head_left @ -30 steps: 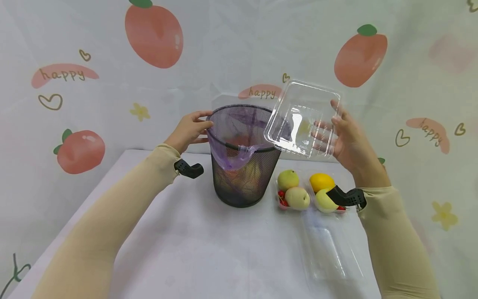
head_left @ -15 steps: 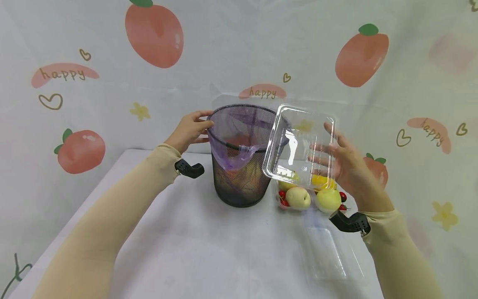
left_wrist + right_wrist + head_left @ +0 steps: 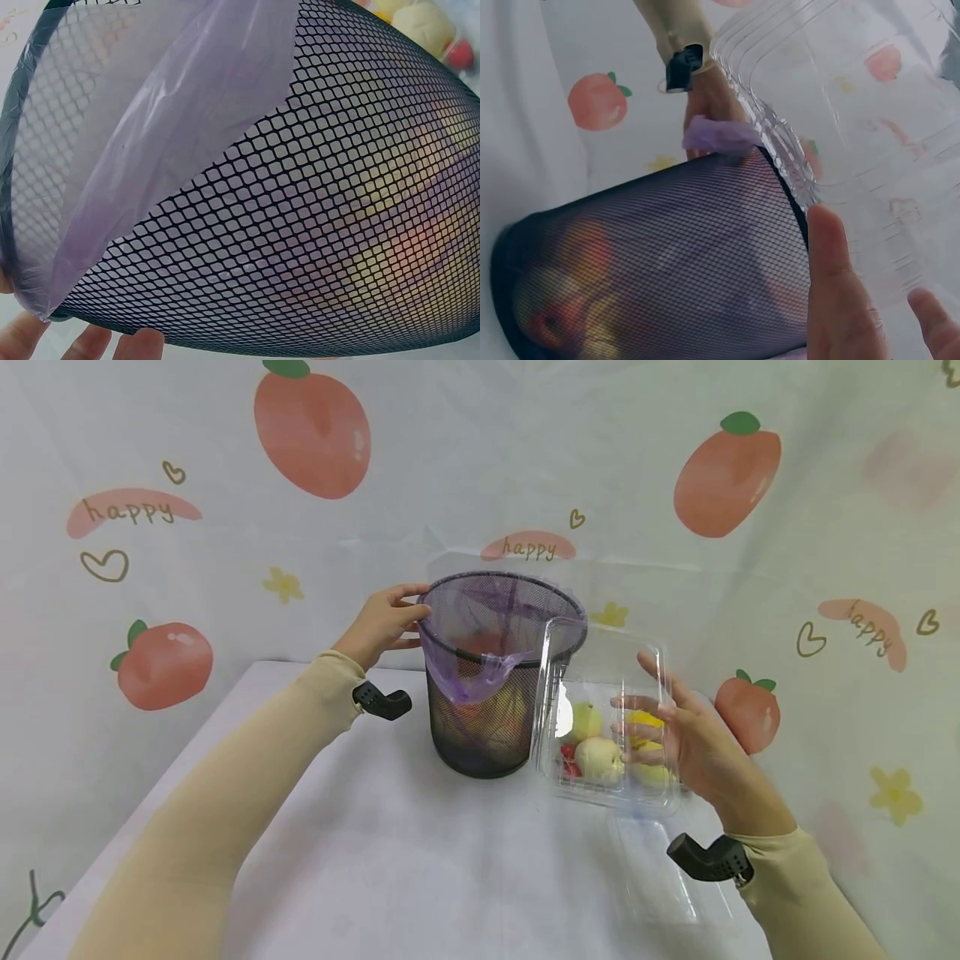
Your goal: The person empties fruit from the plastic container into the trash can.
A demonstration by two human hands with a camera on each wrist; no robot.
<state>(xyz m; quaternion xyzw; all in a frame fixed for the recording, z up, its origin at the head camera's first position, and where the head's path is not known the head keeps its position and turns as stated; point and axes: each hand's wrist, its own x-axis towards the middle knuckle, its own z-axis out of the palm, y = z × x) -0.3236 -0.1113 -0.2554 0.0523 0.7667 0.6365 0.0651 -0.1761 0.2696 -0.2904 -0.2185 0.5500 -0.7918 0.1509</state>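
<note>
Beige sleeves (image 3: pixel 247 785), black wrist mounts (image 3: pixel 382 702)

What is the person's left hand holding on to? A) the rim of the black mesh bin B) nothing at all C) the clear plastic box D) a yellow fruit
A: in the head view the left hand curls its fingers over the rim of the black mesh bin, while the clear plastic box is in the right hand.
</note>
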